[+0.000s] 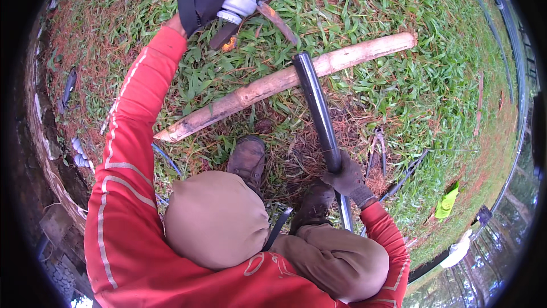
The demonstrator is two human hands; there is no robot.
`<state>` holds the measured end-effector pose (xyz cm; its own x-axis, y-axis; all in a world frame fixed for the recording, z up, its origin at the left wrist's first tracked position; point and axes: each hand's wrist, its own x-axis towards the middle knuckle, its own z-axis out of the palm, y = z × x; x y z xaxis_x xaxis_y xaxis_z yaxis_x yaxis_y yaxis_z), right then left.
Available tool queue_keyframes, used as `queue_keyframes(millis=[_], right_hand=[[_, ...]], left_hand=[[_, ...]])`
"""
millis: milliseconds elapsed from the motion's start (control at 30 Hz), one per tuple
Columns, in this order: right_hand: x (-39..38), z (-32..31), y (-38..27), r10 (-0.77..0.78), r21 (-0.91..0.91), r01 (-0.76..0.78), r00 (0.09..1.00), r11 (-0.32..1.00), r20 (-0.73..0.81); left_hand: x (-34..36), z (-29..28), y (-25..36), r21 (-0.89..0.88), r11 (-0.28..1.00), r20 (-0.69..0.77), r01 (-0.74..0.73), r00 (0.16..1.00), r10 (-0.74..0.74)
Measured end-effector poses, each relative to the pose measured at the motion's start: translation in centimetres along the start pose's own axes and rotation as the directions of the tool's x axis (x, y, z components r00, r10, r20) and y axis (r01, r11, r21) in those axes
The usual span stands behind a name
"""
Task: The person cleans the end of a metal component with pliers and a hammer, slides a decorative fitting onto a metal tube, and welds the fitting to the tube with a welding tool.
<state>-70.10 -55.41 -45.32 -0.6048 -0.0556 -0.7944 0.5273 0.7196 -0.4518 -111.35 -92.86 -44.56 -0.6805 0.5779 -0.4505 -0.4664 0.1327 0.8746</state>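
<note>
Pipe (321,109), black, lies across view of wooden stake (256,91); right hand (345,176) wrapped round it. Left hand (213,1) holds white piece (240,5) over grass (364,0). I'd keep pipe steady, both grips firm.

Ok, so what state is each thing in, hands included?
Left hand, gloved, closed
White ribbed object, held in that hand
Right hand, gloved, closed
Black tube, held in that hand, tilted
Wooden pole, lying on grass, one end tapered
Pliers, lying down, handles spread
Yellow-green thing, lying there, crumpled
</note>
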Motion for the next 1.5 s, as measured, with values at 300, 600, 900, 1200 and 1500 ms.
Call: queue_keyframes(millis=[300,600,900,1200,1500], right_hand=[[1.6,0.8,-0.9,0.050,-0.029,-0.052,0.997,0.998,-0.051],[-1.1,1.5,-0.1,-0.054,0.078,0.070,0.981,0.995,-0.186],[-2.5,0.7,-1.4,-0.084,0.028,0.093,0.966,0.995,-0.244],[-2.0,1.5,0.0,-0.077,0.026,0.085,0.968,0.996,-0.237],[-1.8,0.8,-1.1,-0.063,0.058,0.076,0.977,0.995,-0.203]], left_hand=[[-6.2,-4.5,-3.1,0.293,0.861,-0.391,-0.416,0.769,0.505],[1.1,10.0,-8.0,-0.712,0.666,-0.269,-0.221,0.963,0.033],[4.3,14.8,-10.1,-0.734,0.621,-0.226,-0.273,0.962,0.156],[3.7,14.4,-9.8,-0.706,0.675,-0.229,-0.215,0.971,0.069],[3.4,15.0,-10.6,-0.798,0.567,-0.233,-0.203,0.972,0.019]])
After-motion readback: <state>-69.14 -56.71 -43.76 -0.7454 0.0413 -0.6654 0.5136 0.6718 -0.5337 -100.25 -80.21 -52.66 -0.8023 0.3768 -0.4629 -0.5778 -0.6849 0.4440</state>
